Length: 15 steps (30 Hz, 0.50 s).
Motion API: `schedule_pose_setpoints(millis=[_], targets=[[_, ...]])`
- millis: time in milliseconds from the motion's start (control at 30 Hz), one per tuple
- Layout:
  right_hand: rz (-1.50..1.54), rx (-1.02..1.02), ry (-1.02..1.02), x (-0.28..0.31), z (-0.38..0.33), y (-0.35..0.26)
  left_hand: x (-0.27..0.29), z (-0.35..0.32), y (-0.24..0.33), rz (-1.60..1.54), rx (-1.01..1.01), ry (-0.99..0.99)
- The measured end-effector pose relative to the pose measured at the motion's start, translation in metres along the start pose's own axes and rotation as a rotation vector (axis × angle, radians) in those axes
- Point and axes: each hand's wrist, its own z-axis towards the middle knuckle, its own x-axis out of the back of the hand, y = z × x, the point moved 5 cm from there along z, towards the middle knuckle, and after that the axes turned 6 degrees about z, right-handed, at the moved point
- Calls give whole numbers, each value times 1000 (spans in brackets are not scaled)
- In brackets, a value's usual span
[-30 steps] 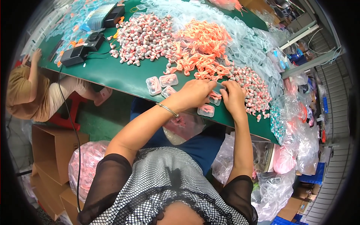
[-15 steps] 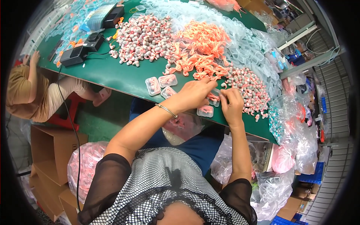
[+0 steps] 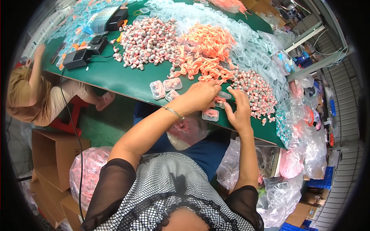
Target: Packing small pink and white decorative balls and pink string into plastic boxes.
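Grey-and-pink banded small pieces [image 3: 148,40], heaped well apart at ten o'clock from the hands; best left undisturbed. Next, between nine and ten o'clock, three rectangular clear-plastic boxes [image 3: 158,89] with coral cord inside, grouped near the edge of the green-topped bench [image 3: 127,82]; worth tidying into a row. Then the left hand [image 3: 203,95], palm down, grip closed on the left side of the box between the hands, exact pinch hidden. Near eleven o'clock, a heap of coral-orange looped cords [image 3: 208,36]; better to clear stray loops from the work. At seven o'clock, a filled clear-plastic box [image 3: 210,114] close to the bench edge; careful not to knock off. Between the hands, a small clear-plastic box [image 3: 220,102], coral cord showing inside; steady lightly from the left, tuck every strand below the rim. Finally the right hand [image 3: 241,113], grip open, thumb and forefinger spread beside the box, contact unclear; advisable to press gently and evenly. Around two o'clock, a second heap of banded pieces [image 3: 256,90].
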Motion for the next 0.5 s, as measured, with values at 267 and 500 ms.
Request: schedule_pose_setpoints(millis=[267,500], targets=[[-325,115,-36,-12,1,-8,-2,3,-4,-25,28,-16],[-278,96,-4,-8,-2,-6,-6,5,-5,-33,52,-61]])
